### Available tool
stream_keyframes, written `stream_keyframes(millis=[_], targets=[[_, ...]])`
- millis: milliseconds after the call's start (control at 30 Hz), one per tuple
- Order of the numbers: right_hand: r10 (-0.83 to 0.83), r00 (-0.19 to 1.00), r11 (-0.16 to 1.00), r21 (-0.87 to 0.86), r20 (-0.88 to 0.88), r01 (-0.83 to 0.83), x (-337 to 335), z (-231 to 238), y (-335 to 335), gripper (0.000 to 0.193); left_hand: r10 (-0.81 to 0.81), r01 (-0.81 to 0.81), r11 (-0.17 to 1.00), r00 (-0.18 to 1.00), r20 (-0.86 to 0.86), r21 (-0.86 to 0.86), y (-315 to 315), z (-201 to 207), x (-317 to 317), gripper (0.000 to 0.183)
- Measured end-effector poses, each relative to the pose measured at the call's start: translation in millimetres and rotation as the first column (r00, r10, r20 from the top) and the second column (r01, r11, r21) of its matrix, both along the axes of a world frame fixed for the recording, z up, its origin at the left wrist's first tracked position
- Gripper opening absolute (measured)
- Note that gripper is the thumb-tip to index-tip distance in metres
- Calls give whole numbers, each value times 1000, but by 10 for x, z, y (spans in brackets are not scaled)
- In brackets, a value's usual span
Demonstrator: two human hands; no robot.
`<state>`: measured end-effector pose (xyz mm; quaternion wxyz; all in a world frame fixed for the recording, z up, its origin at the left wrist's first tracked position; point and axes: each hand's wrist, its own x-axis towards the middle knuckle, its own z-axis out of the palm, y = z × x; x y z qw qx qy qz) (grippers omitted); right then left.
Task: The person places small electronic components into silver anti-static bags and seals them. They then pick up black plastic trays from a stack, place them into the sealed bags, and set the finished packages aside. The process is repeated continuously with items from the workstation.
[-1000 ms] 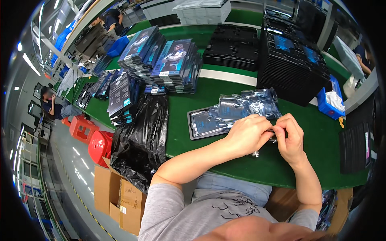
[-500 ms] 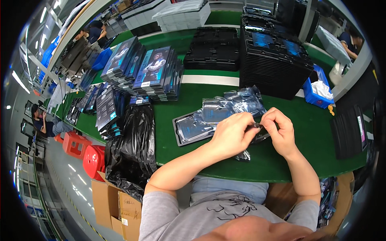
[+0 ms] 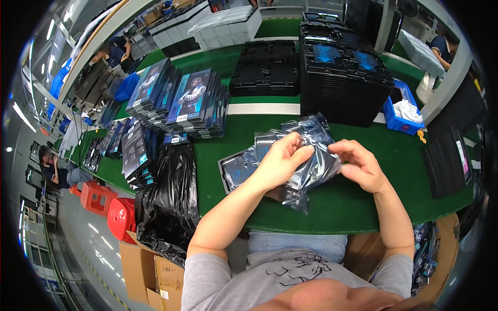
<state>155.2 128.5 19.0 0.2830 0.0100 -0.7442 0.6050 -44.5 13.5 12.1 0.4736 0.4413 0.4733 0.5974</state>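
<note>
Just above the green table, a crinkled clear plastic bag [image 3: 317,167] with something dark in it is between my two hands. My left hand [image 3: 284,160] pinches its left side between thumb and fingers. Curved round the bag's right edge is my right hand [image 3: 363,167], thumb and forefinger on either side of the film. Behind and left of the bag lie more dark flat items in clear bags [image 3: 264,142]. A black tray [image 3: 227,179] holding a dark flat item with blue print sits left of my left hand, partly covered by them.
Stacked printed boxes [image 3: 189,98] stand far left, beside a black plastic bag [image 3: 174,176] hanging over the edge. Tall black tray stacks [image 3: 342,83] rise behind. A blue bin [image 3: 404,111] with white cloth and upright black panels [image 3: 443,166] are at right. Red stools [image 3: 122,217] stand left.
The clear plastic bag has come up into view between my hands, spread wider. My left hand has shifted left and up; my fingertips have moved apart. The whole view has shifted slightly.
</note>
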Motion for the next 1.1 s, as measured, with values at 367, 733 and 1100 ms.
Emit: stream_keyframes(millis=[367,733,1100], targets=[[-7,999,940,341,-44,22,10,189,51,17,-100,115,993,886,-453,4,-106,38,122,36],[-12,925,985,-155,379,76,-61,19,-103,20,-186,144,982,766,-615,-118,-167,219,56,21],[144,796,961,109,588,-255,-15,37,-19,34,-227,371,929,547,-806,-10,-166,170,23,17]])
